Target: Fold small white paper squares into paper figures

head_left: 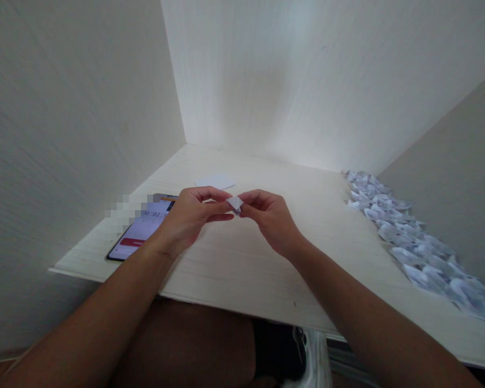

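Paper (235, 203), folded small, is pinched from either side by the left hand (198, 213) and right hand (267, 213), both narrowed to fingertip grips, above the middle of the table (242, 264), seemingly so that it is steadied; a flat white sheet (216, 181) is laid toward the back edge; a phone (137, 229) is set by the left edge, probably for its display to be seen; folded pieces (404, 231) are lined along the right edge, apparently out of the hands' way

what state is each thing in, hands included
left hand: pinching the small paper
right hand: pinching the small paper
small paper: folded, held above the table
phone: screen lit, showing digits
white paper: lying flat
paper pieces: folded, massed along the right wall
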Demonstrator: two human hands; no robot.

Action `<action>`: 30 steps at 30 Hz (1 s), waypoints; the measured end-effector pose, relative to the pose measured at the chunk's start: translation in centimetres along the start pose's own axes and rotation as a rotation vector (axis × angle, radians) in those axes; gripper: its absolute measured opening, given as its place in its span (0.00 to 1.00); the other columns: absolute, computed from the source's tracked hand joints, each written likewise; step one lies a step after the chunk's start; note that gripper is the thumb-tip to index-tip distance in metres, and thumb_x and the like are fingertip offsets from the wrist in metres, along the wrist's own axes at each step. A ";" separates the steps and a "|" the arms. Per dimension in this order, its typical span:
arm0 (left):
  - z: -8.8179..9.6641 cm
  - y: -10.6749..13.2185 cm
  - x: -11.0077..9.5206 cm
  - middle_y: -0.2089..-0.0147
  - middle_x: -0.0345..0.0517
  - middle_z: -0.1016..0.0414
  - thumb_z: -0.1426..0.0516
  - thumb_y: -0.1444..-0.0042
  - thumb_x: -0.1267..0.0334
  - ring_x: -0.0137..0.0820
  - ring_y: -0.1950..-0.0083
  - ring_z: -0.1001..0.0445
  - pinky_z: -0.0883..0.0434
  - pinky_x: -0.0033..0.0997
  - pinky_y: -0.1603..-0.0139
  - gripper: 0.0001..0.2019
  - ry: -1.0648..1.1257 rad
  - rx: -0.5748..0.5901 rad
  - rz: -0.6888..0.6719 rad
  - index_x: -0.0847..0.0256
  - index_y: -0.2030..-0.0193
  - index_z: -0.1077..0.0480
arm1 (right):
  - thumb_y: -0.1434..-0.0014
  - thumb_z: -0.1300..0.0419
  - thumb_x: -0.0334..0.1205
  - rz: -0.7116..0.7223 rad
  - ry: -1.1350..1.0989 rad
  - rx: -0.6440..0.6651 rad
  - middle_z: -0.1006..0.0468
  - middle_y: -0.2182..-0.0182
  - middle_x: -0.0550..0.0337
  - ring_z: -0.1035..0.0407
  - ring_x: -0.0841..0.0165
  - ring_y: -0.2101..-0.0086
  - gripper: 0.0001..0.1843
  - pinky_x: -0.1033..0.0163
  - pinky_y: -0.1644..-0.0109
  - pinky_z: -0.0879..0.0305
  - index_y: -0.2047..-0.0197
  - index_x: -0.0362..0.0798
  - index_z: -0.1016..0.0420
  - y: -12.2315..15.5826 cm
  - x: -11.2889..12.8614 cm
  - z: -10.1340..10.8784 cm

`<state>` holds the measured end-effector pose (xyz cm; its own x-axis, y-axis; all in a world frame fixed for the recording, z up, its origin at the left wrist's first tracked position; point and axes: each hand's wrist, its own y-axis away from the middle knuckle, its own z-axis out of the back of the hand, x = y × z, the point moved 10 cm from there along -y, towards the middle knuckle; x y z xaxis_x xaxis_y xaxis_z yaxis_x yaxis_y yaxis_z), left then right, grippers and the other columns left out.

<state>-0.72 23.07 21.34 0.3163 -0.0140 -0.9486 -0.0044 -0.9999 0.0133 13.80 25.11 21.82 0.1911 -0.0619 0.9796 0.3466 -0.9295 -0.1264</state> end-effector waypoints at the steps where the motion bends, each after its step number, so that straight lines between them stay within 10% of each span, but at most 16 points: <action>1: 0.1 0.0 0.3 0.67 0.47 0.16 0.21 0.65 0.64 0.34 0.65 0.17 0.17 0.37 0.59 0.15 0.013 -0.004 0.035 0.64 0.71 0.18 | 0.50 0.24 0.38 0.010 0.023 -0.005 0.15 0.67 0.61 0.25 0.69 0.66 0.07 0.58 0.55 0.29 0.66 0.50 0.15 0.0 0.1 0.1; 9: 0.3 0.0 1.9 0.68 0.49 0.16 0.22 0.67 0.71 0.37 0.63 0.16 0.18 0.37 0.60 0.15 0.052 0.039 0.236 0.64 0.73 0.21 | 0.51 0.24 0.43 0.030 0.136 0.003 0.17 0.74 0.62 0.26 0.71 0.73 0.11 0.62 0.65 0.29 0.66 0.48 0.16 -0.4 0.1 0.3; 30: -0.5 0.1 1.3 0.69 0.45 0.20 0.21 0.71 0.65 0.32 0.67 0.21 0.17 0.39 0.59 0.19 0.066 -0.130 0.028 0.65 0.72 0.20 | 0.44 0.32 0.33 0.282 0.608 -0.230 0.14 0.71 0.58 0.22 0.68 0.71 0.03 0.62 0.63 0.25 0.65 0.48 0.15 1.4 3.2 0.8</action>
<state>0.15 22.97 20.24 0.3797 -0.0376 -0.9244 0.1076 -0.9906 0.0845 15.57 23.93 24.62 -0.3246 -0.4417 0.8364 0.1437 -0.8971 -0.4179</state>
